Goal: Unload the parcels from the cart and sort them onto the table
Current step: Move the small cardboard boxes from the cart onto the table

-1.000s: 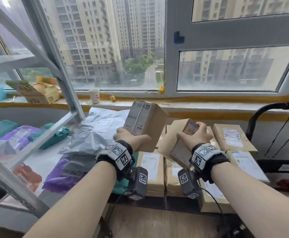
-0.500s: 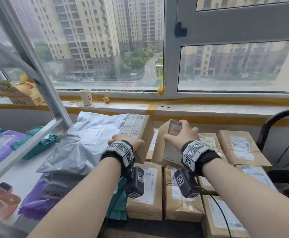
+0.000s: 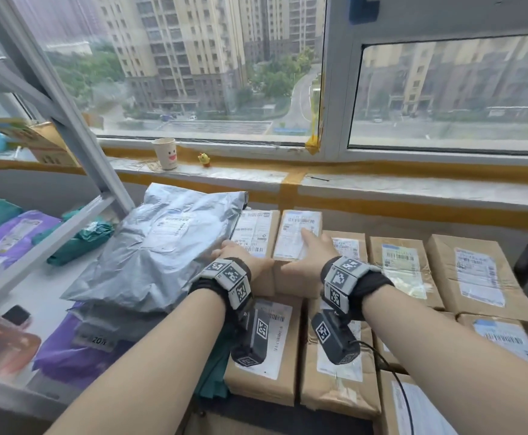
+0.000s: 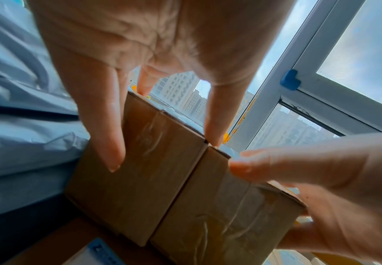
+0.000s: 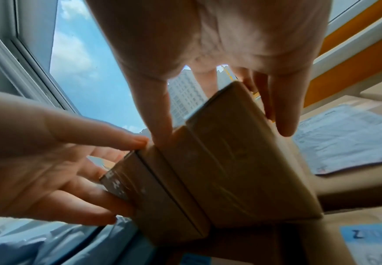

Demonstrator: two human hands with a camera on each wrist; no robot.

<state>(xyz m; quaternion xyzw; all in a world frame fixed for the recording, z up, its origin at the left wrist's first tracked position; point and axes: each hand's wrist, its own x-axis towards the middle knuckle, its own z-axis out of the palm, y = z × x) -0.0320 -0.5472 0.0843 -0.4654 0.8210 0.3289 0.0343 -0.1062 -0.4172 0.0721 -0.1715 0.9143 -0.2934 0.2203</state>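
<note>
While head view hides fingers | wrists show hands (image 3: 275, 262) clasping two boxes (image 4: 181, 188)

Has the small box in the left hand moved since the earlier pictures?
Yes. The small box has come down from window-sill height onto the stacked boxes, beside the grey bag.

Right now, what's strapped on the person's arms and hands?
Both forearms are bare, no sleeves or gloves. Each wrist has a black band with grey blocks bearing black-and-white square markers. A dark camera unit with its own marker hangs beneath each; a thin black cable trails from the right one.
</note>
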